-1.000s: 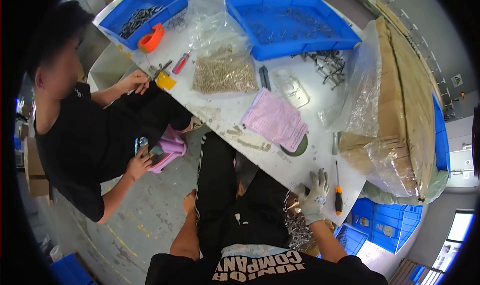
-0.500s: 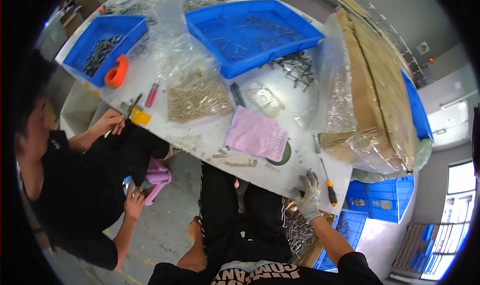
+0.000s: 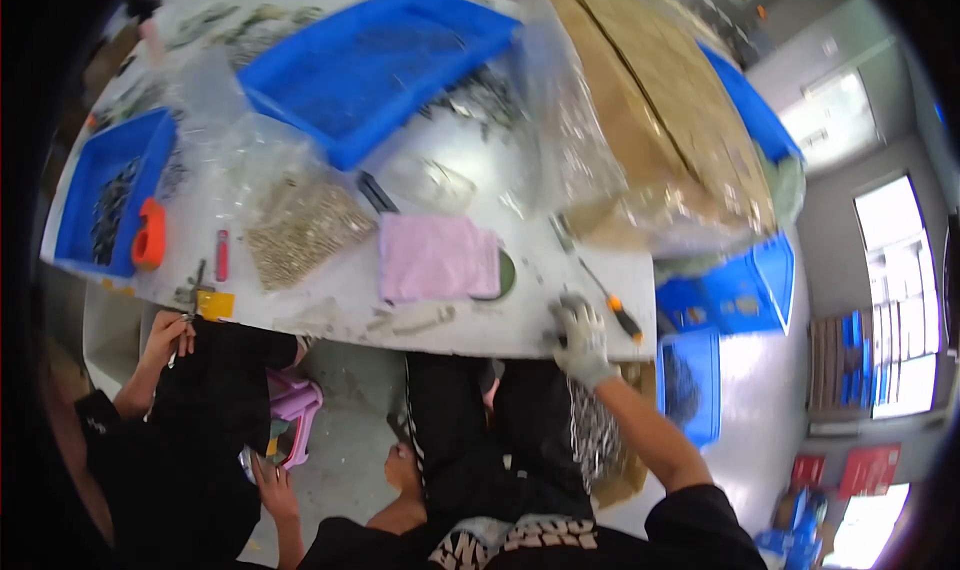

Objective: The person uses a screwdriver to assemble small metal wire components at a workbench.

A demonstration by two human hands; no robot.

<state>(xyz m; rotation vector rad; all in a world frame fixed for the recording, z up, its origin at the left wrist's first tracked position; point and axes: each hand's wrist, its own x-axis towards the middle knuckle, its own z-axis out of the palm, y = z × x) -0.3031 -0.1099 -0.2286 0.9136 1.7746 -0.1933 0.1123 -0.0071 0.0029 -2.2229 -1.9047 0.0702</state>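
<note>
Gloved right hand now up at the white table's near edge.

Head view: earlier it hung lower, off the table. Motion blur hides its finger state, and the left hand is out of sight. The orange-handled screwdriver lies just right of the fingertips.

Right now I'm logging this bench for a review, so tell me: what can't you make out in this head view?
- Left hand: not in the head view; only the gloved right hand shows, at the table edge.
- What that hand grips, if anything: motion blur hides it.
- Contents of the large blue tray: too small and blurred.
- The co-worker's hand: what it pinches is too small.
- Clear bag: small pale pieces, kind unclear.
</note>
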